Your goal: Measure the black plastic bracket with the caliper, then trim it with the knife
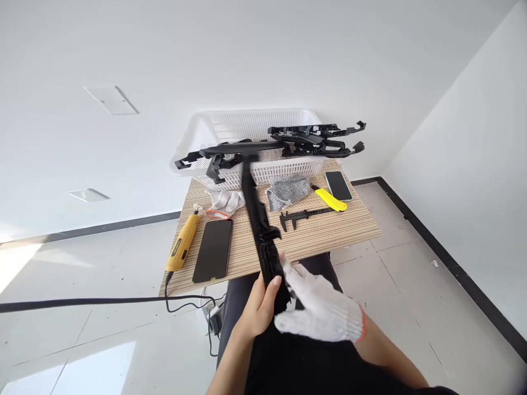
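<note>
My left hand (258, 307) is bare and closed round the near end of a long black plastic part (257, 219). That part runs from my lap up across the small wooden table (349, 225) toward the basket. My right hand (319, 307) wears a white knit glove with an orange cuff and grips the same part from the right, fingers wrapped on it. Both hands sit just in front of the table's near edge, above my dark trousers.
A white plastic basket (230, 129) at the table's back holds several long black parts (317, 140). On the table lie a yellow rotary tool (182, 244) with a black cord, two phones (213, 250) (338, 185), a white glove (226, 202), a grey glove (288, 191), a black caliper (302, 215) and a yellow knife (330, 198).
</note>
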Motion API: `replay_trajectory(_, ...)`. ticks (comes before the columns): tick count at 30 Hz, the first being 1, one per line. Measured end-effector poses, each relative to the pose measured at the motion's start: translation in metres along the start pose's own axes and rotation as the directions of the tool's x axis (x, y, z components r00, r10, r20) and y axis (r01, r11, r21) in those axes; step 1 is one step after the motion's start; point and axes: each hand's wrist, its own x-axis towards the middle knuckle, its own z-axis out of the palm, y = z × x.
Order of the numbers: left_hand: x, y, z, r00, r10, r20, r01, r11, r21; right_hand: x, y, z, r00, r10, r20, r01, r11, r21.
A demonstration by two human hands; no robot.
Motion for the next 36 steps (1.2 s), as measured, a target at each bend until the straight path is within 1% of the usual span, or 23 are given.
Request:
replay_trajectory(1,-0.003,-0.001,-0.003,1.0,-0.004,0.021,0.004,1.0,0.01,-0.002,0.011,-0.008,0.997,-0.059,0.04,0.053,0.989,0.139)
replay_trajectory(2,-0.003,-0.001,-0.006,0.999,-0.005,0.042,0.005,1.0,0.002,0.0,0.024,-0.017,0.998,-0.057,-0.009,0.057,0.968,0.245)
replay_trajectory(3,0.0,-0.001,-0.008,0.998,-0.006,0.057,0.008,1.0,-0.03,0.005,0.037,-0.026,0.989,-0.002,-0.145,0.044,0.957,0.286)
replay_trajectory(4,0.006,-0.001,-0.01,0.998,-0.004,0.057,0.009,0.997,-0.082,0.014,0.052,-0.034,0.923,0.118,-0.366,-0.019,0.964,0.264)
replay_trajectory(5,0.014,0.0,-0.011,0.999,0.002,0.036,0.003,0.99,-0.144,0.025,0.066,-0.042,0.789,0.201,-0.58,-0.108,0.976,0.191)
replay_trajectory(6,0.024,0.002,-0.011,1.0,0.009,0.001,-0.008,0.979,-0.201,0.038,0.081,-0.05,0.671,0.217,-0.709,-0.206,0.973,0.103)
replay_trajectory(7,0.036,0.004,-0.012,0.999,0.015,-0.034,-0.022,0.97,-0.244,0.051,0.094,-0.057,0.611,0.201,-0.766,-0.298,0.954,0.012)
replay_trajectory(8,0.047,0.007,-0.012,0.998,0.015,-0.062,-0.031,0.963,-0.269,0.064,0.106,-0.064,0.575,0.174,-0.799,-0.389,0.918,-0.08)
replay_trajectory(9,0.058,0.01,-0.013,0.997,0.012,-0.082,-0.035,0.959,-0.283,0.076,0.117,-0.07,0.584,0.128,-0.801,-0.433,0.885,-0.174)
replay_trajectory(11,0.075,0.015,-0.016,0.995,0.001,-0.1,-0.03,0.956,-0.29,0.096,0.134,-0.08,0.598,0.072,-0.798,-0.476,0.833,-0.281)
replay_trajectory(14,0.088,0.013,-0.017,0.994,-0.031,-0.105,-0.004,0.948,-0.317,0.114,0.148,-0.086,0.584,0.066,-0.809,-0.539,0.776,-0.326)
replay_trajectory(15,0.09,0.01,-0.017,0.994,-0.047,-0.099,0.01,0.941,-0.339,0.117,0.15,-0.086,0.573,0.066,-0.817,-0.556,0.764,-0.328)
replay_trajectory(17,0.09,0.004,-0.014,0.993,-0.055,-0.102,0.015,0.932,-0.362,0.119,0.151,-0.084,0.57,0.05,-0.82,-0.557,0.758,-0.341)
replay_trajectory(20,0.087,-0.002,-0.009,0.989,-0.059,-0.134,0.019,0.96,-0.279,0.114,0.147,-0.081,0.555,0.111,-0.825,-0.544,0.798,-0.259)
replay_trajectory(22,0.086,-0.002,-0.006,0.988,-0.061,-0.145,0.029,0.976,-0.215,0.109,0.146,-0.081,0.51,0.18,-0.841,-0.508,0.853,-0.125)
replay_trajectory(25,0.086,0.0,-0.006,0.985,-0.077,-0.153,0.045,0.979,-0.2,0.102,0.149,-0.082,0.466,0.226,-0.856,-0.322,0.944,0.074)
replay_trajectory(26,0.086,0.0,-0.007,0.983,-0.076,-0.166,0.04,0.977,-0.208,0.101,0.151,-0.082,0.478,0.277,-0.833,-0.247,0.953,0.175)
replay_trajectory(28,0.086,0.002,-0.009,0.978,-0.066,-0.2,0.023,0.977,-0.211,0.099,0.153,-0.083,0.528,0.334,-0.781,-0.074,0.934,0.349)
replay_trajectory(30,0.085,0.004,-0.01,0.974,-0.065,-0.218,0.02,0.979,-0.201,0.097,0.152,-0.083,0.559,0.379,-0.737,0.092,0.855,0.51)
replay_trajectory(32,0.084,0.006,-0.012,0.974,-0.075,-0.215,0.032,0.981,-0.194,0.096,0.147,-0.081,0.619,0.386,-0.684,0.169,0.785,0.596)
replay_trajectory(33,0.084,0.007,-0.012,0.975,-0.076,-0.209,0.035,0.981,-0.19,0.094,0.142,-0.08,0.672,0.379,-0.636,0.18,0.749,0.637)
replay_trajectory(34,0.084,0.007,-0.012,0.976,-0.074,-0.205,0.035,0.982,-0.187,0.093,0.135,-0.078,0.738,0.358,-0.572,0.179,0.714,0.677)
replay_trajectory(36,0.084,0.006,-0.012,0.976,-0.064,-0.207,0.027,0.984,-0.179,0.091,0.119,-0.07,0.877,0.26,-0.404,0.148,0.654,0.742)
